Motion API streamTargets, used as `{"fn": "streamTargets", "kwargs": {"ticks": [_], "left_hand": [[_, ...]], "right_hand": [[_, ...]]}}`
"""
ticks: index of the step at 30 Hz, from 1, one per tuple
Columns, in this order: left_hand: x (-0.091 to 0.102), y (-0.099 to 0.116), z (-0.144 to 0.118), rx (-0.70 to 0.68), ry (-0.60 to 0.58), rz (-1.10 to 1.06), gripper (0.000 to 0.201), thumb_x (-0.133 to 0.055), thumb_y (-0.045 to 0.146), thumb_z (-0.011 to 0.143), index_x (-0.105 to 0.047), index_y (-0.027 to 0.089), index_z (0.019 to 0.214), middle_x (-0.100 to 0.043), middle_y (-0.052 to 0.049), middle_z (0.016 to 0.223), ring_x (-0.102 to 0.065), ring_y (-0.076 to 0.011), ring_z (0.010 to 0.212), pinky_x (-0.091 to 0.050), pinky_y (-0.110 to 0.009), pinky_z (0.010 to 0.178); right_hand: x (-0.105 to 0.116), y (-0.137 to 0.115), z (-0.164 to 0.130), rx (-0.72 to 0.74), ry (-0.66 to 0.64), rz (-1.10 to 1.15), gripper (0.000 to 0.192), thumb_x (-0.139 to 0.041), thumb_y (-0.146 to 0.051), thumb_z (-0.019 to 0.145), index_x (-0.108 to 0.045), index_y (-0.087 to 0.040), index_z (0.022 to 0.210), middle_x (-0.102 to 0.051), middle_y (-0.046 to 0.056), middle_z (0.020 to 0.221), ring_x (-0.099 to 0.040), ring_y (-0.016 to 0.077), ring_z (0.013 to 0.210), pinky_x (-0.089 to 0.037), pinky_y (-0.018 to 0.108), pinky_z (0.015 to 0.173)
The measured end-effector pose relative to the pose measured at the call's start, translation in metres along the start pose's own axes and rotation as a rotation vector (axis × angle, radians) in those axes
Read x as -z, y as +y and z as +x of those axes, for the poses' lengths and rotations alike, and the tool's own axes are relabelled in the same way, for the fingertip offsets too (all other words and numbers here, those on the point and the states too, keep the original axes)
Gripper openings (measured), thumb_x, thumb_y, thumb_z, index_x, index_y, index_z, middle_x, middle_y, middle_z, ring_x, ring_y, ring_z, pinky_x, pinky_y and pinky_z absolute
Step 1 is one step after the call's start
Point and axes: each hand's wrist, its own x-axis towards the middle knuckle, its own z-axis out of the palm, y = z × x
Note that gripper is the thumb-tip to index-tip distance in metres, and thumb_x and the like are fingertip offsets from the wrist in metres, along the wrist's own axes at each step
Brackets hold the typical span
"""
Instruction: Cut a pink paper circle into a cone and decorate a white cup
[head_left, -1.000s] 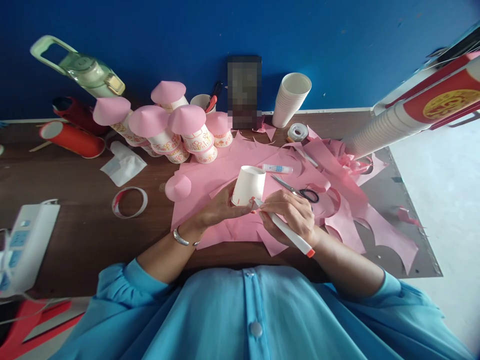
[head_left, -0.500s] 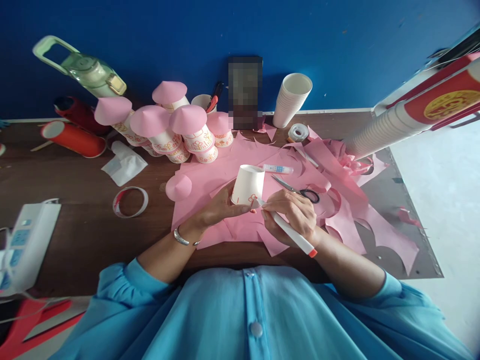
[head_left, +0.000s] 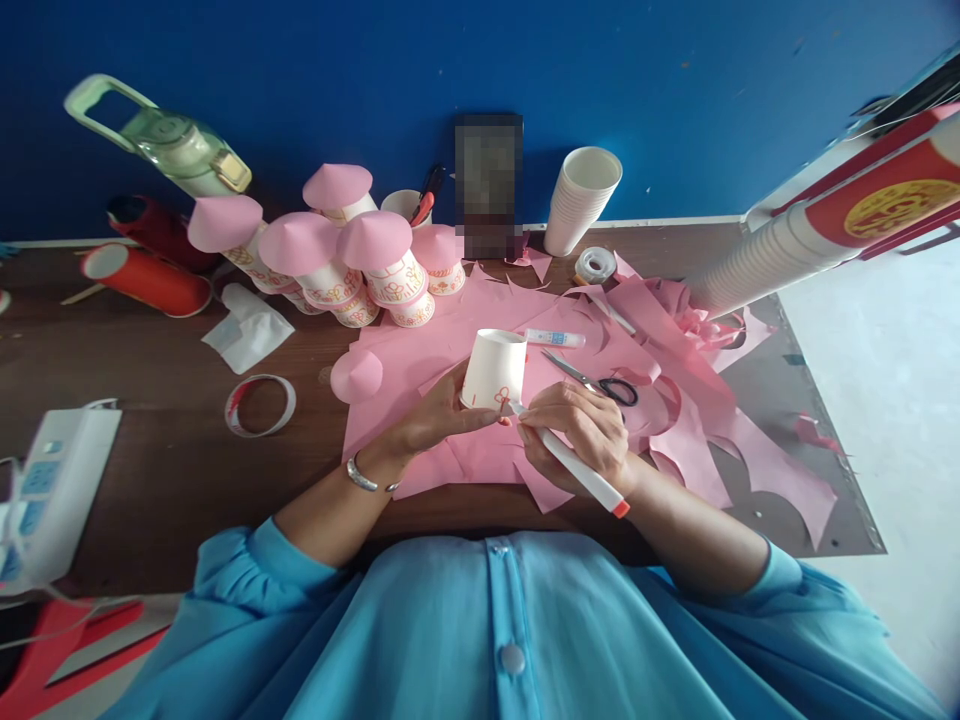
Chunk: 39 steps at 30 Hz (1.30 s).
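Note:
A white paper cup is held in my left hand, tilted slightly, its narrower end up. Red lines shaped like a flower show low on its side. My right hand is closed round a white marker with a red end cap, its tip at the flower drawing. Just beyond my hands lie a glue stick and scissors with dark handles. Beneath them spread sheets of pink paper. A small pink paper cone rests left of my left hand.
Decorated cups with pink cone roofs stand at the back left. A stack of white cups stands by the wall, near a tape roll. Further left are a tape ring, a red cup and a power strip.
My right hand and the marker have shifted slightly left and down along the flower. The cup stays in my left hand, almost unmoved.

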Motion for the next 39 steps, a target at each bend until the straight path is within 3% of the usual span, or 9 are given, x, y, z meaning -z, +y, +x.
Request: {"fn": "streamTargets", "kwargs": {"ticks": [17, 39], "left_hand": [[0.0000, 0.0014, 0.0002, 0.001, 0.015, 0.029, 0.051, -0.094, 0.044, 0.070, -0.065, 0.017, 0.101, -0.073, -0.004, 0.094, -0.069, -0.0186, 0.086, -0.054, -0.030, 0.075], [0.0020, -0.0054, 0.0011, -0.009, 0.055, 0.043, 0.055, -0.095, 0.045, 0.069, -0.065, 0.017, 0.106, -0.073, -0.006, 0.100, -0.067, -0.0196, 0.087, -0.054, -0.030, 0.075]], "right_hand": [[0.0013, 0.0016, -0.0004, -0.020, 0.021, -0.036, 0.028, -0.062, -0.004, 0.086, -0.062, -0.022, 0.106, -0.068, -0.001, 0.072, -0.066, 0.0160, 0.060, -0.055, 0.028, 0.055], [0.0013, -0.0023, 0.0016, -0.020, -0.012, -0.026, 0.021, -0.062, -0.003, 0.088, -0.060, -0.022, 0.096, -0.068, -0.001, 0.071, -0.067, 0.0152, 0.059, -0.057, 0.027, 0.055]]}}
